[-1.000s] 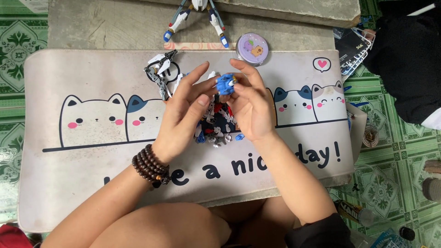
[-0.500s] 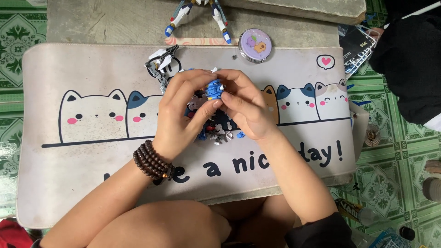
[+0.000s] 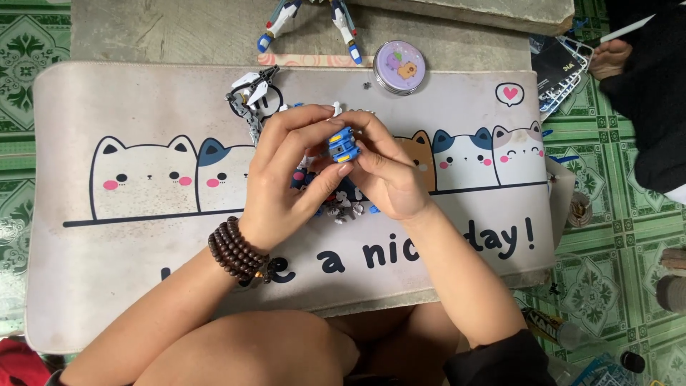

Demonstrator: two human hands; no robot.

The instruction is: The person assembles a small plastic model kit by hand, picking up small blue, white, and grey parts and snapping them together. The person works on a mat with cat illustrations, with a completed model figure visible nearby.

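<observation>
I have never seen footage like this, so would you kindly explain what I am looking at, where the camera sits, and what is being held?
There is no machine here: the camera is worn on a person's head and looks down at their own two bare hands. The left hand, with a dark bead bracelet on its wrist, and the right hand together pinch a small blue and yellow plastic part. They work over a pale desk mat printed with cartoon cats. On the mat lie more small model pieces and a grey and white assembly. Beyond it are a round lilac tin and the legs of a toy robot figure.
</observation>
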